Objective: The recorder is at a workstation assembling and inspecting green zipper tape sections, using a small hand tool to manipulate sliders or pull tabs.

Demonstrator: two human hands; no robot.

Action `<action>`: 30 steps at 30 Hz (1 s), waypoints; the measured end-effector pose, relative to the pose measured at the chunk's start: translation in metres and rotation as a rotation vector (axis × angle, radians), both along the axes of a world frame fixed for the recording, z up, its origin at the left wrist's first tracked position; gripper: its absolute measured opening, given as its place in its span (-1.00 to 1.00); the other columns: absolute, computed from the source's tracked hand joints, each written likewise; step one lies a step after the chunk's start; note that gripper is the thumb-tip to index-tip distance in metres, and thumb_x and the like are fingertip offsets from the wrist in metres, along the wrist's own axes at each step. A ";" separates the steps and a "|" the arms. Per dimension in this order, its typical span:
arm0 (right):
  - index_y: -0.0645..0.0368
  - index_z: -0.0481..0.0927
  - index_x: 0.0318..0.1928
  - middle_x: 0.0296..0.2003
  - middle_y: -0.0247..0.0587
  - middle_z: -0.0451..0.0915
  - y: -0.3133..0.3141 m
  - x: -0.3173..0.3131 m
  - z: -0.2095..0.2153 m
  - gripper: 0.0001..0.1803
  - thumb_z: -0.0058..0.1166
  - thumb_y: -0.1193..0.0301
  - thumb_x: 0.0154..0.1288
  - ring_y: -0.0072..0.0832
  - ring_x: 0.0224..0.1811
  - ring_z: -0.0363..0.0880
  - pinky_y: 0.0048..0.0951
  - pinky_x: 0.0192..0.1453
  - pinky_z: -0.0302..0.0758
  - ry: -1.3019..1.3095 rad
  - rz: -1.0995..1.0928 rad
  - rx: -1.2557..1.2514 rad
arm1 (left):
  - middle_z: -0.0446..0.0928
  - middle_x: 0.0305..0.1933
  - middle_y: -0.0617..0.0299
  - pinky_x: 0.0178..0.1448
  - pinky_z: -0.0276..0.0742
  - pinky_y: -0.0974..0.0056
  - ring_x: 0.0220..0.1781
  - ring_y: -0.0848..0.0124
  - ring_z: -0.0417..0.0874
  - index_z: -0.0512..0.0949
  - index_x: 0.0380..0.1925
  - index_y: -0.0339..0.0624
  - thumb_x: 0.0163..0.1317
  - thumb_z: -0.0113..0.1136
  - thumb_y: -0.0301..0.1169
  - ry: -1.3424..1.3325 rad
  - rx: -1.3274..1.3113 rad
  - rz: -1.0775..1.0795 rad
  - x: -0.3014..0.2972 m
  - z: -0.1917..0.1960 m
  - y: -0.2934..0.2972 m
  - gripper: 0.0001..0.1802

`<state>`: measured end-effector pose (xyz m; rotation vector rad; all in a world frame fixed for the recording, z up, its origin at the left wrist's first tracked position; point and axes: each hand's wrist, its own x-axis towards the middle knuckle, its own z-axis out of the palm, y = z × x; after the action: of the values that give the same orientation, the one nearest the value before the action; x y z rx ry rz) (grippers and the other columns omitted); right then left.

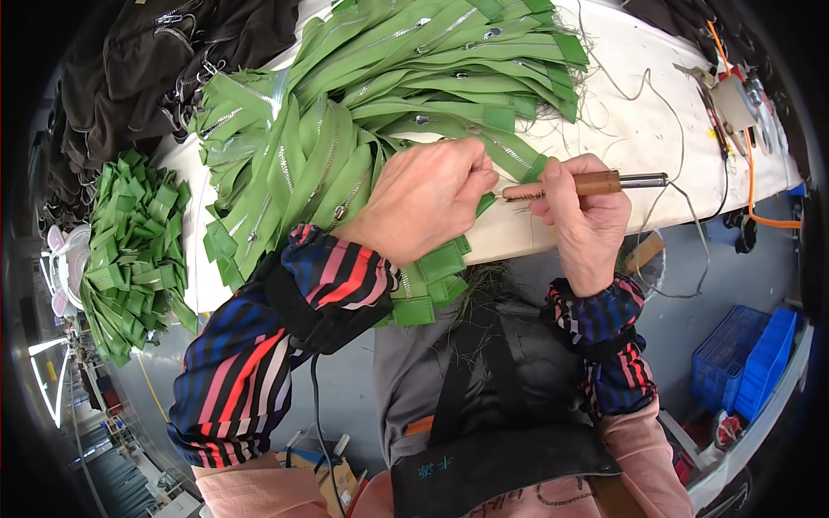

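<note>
My left hand is closed at the front edge of the table, its fingers curled in on a green zipper end that peeks out beside them. Most of that zipper is hidden by the hand. Held in my right hand is a tool with a brown handle and a silver metal barrel that points right; a ribbed brown piece sticks out at its left end. A large heap of green zippers with silver teeth spreads beyond my hands. Several zipper ends hang over the edge below my left wrist.
Dark garments with zippers are piled at the back left. Green zippers hang in a bundle at left. Blue crates stand low at right. A grey cord and an orange hose run across the right of the cream table.
</note>
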<state>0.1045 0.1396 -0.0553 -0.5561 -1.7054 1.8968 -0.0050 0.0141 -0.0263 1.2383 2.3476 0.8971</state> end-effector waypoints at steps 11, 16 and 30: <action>0.28 0.48 -0.48 -0.62 -0.42 0.43 -0.001 -0.001 0.002 -0.86 0.06 0.51 0.20 -0.73 -0.57 0.43 -0.71 -0.47 0.31 0.009 0.007 -0.005 | 0.38 -0.64 0.02 -0.47 0.28 0.21 -0.61 0.20 0.40 0.43 -0.47 -0.30 0.15 0.01 -0.37 -0.024 -0.033 0.001 0.000 0.003 0.001 -0.81; 0.27 0.47 -0.47 -0.63 -0.42 0.43 0.000 -0.001 0.000 -0.87 0.06 0.50 0.20 -0.75 -0.59 0.39 -0.72 -0.47 0.29 0.007 -0.001 0.022 | 0.38 -0.65 0.03 -0.48 0.27 0.22 -0.62 0.21 0.40 0.43 -0.47 -0.30 0.15 0.01 -0.37 -0.031 -0.034 0.001 0.000 0.002 0.001 -0.81; 0.26 0.48 -0.45 -0.62 -0.40 0.44 0.001 0.000 0.000 -0.88 0.05 0.50 0.20 -0.74 -0.59 0.41 -0.72 -0.50 0.30 0.006 -0.007 -0.012 | 0.33 -0.68 0.12 -0.52 0.22 0.28 -0.66 0.38 0.31 0.42 -0.47 -0.31 0.17 0.01 -0.38 -0.110 -0.029 0.026 -0.002 0.004 -0.002 -0.81</action>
<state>0.1049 0.1404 -0.0555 -0.5597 -1.6866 1.9029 -0.0065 0.0120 -0.0225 1.1200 2.2875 0.9119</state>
